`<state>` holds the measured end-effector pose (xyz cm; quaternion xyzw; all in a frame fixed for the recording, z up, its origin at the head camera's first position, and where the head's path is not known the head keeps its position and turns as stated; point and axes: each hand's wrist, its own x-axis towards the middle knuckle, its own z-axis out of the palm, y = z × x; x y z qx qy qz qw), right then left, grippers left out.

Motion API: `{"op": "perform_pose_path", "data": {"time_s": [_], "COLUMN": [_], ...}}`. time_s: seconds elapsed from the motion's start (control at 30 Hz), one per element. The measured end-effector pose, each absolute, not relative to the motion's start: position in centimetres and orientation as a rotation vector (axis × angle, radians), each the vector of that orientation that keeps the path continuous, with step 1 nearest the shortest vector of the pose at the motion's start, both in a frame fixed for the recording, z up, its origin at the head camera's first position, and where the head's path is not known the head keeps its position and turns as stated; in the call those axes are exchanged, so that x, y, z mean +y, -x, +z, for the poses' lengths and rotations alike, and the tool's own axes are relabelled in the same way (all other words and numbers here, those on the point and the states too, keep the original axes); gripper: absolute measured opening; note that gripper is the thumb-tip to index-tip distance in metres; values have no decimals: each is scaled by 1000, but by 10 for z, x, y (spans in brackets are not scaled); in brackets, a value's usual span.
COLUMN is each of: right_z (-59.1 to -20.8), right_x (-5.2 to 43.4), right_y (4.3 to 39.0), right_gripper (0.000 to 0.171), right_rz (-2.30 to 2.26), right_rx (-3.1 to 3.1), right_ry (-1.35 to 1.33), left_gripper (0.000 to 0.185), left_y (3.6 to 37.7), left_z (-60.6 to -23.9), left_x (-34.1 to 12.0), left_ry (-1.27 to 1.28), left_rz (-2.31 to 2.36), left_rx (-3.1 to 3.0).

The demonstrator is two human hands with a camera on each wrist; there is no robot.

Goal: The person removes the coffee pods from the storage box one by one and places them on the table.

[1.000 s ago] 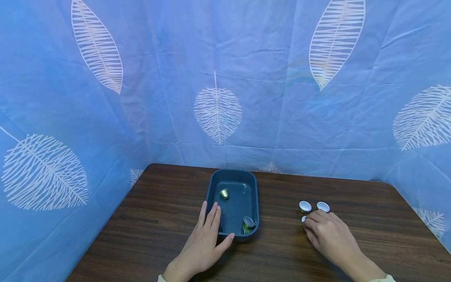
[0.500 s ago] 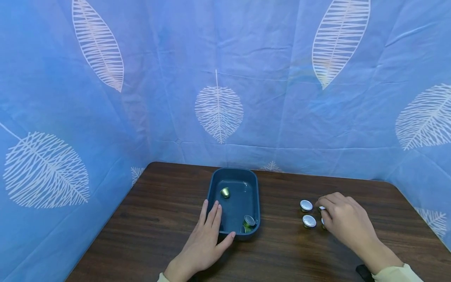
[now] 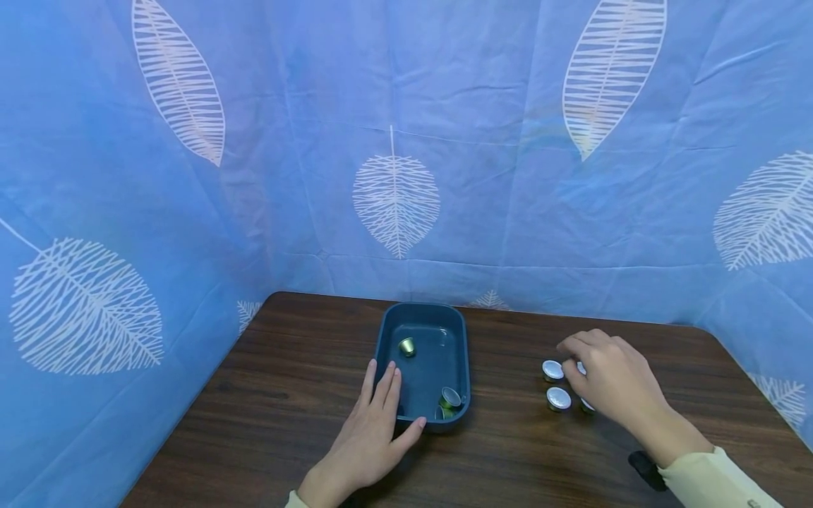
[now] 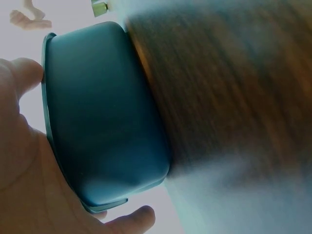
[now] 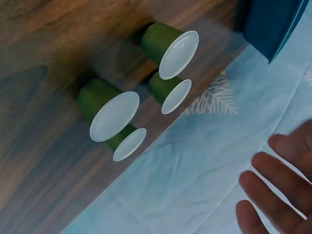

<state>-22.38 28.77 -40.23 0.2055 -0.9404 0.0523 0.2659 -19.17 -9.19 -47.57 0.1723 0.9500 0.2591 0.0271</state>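
My left hand [image 3: 367, 441] lies with straight fingers across the near left corner of a dark blue tray [image 3: 466, 353]; in the left wrist view its thumb touches the rim. Inside the tray, a gold-green coffee capsule [image 3: 407, 346] lies on its side. Another capsule [image 3: 450, 397] leans in the near right corner, with a green shape beside it that may be a reflection. My right hand [image 3: 612, 377] hovers, holding nothing, over several green capsules standing lid up in two rows, among them a front left capsule [image 3: 559, 399]. The right wrist view shows its fingers loosely bent, apart from the capsules [image 5: 114, 117].
The dark wood table [image 3: 286, 381] has rounded far corners. A blue cloth [image 3: 476, 212] with white leaf prints hangs behind it and at both sides. A stretch of tabletop separates the tray from the capsules.
My right hand moved from the front left capsule to the back right one, then lifted off it. The capsules now stand in a two-by-two group. My left hand stayed on the tray.
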Motion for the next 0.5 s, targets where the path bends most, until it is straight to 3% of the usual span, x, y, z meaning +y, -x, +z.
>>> {"op": "perform_pose_path", "data": {"time_s": [0.17,0.5], "right_z": [-410,-432], "right_x": [291,295], "right_y": [217,208], "right_gripper": [8,12], "right_rz": [130,132], "right_rx": [-2806,-2936], "right_ry": [-503,-596], "left_gripper": [90,91], "left_y": [192,191], "left_z": [-475,-475], "left_x": [-91,-91], "left_ry": [-526,-511], "left_rz": [809,789], "left_rx": [2919,2927]}}
